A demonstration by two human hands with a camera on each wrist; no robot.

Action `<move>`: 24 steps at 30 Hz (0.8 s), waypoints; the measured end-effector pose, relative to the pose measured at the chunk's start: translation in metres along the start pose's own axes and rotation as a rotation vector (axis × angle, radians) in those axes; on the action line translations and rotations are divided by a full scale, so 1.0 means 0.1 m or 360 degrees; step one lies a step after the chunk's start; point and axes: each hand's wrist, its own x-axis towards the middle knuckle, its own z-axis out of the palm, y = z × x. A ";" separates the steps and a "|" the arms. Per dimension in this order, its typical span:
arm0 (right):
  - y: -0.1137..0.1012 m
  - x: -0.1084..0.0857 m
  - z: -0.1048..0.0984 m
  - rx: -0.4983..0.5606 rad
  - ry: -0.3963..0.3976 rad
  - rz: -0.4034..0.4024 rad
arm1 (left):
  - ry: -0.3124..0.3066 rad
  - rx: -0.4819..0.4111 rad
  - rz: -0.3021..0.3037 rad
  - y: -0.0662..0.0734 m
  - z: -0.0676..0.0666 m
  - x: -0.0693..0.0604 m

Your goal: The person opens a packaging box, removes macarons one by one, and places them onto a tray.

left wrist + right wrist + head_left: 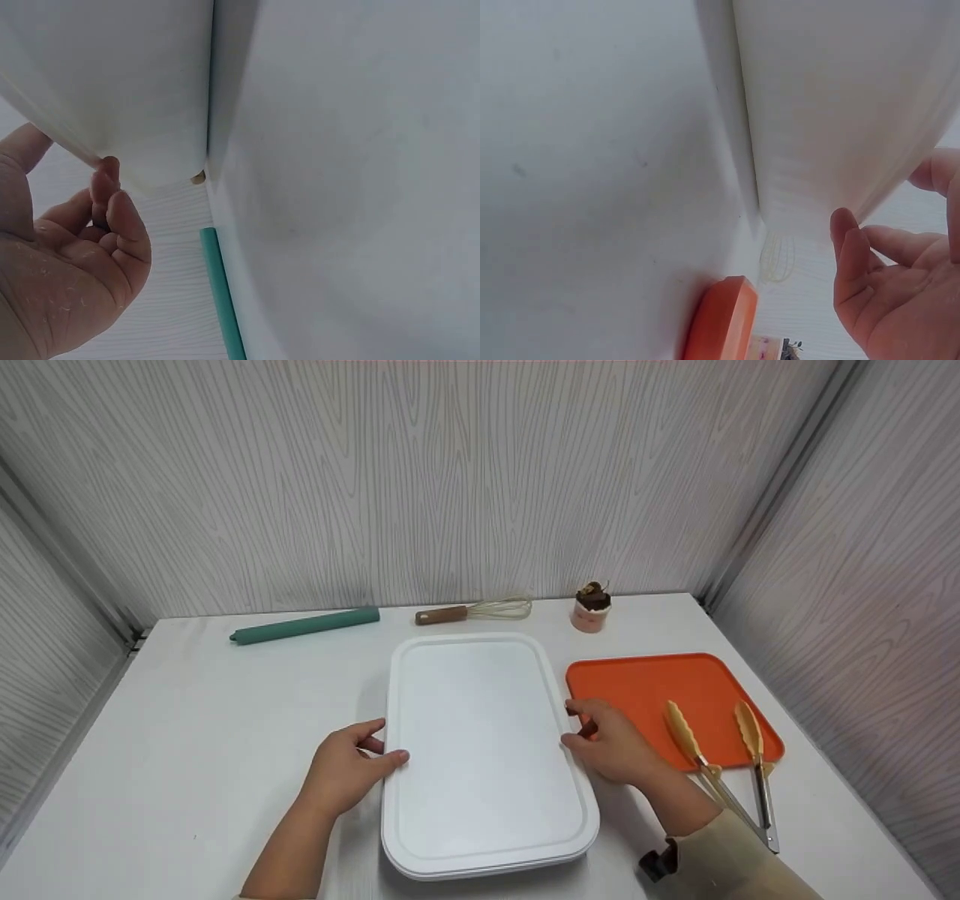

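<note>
While the white box (487, 746) is sitting at the lower centre of the head frame, its long sides running up and down, the left hand (346, 771) is pinching its left rim, thumb lying on top and fingers curling beneath the edge. The right hand (615, 745) is pinching the opposite rim, its fingertips touching the underside in the right wrist view. Both hands are standing only partly open, with the rim filling the gap between thumb and fingers. At the right of the frame, an orange tray (619, 686) is lying near the right hand, tongs (682, 731) resting spread across its lower edge. Along the top of the table (187, 742), a green rolling pin (307, 626), a whisk (450, 615) and a pink cupcake (590, 619) are standing or lying from left to right.
</note>
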 end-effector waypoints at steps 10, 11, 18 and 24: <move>-0.11 0.01 0.02 -0.0026 0.0044 0.0172 | 0.0049 -0.0036 -0.0074 0.06 0.02 -0.02; -0.13 0.01 0.02 -0.0029 0.0046 0.0193 | 0.0053 -0.0033 -0.0083 0.07 0.02 -0.02; -0.17 0.01 0.03 -0.0015 0.0053 0.0234 | 0.0049 -0.0064 -0.0097 0.06 0.02 -0.03; -0.25 -0.03 0.04 -0.0087 0.0091 0.0301 | 0.0034 -0.0081 -0.0090 0.11 0.01 -0.06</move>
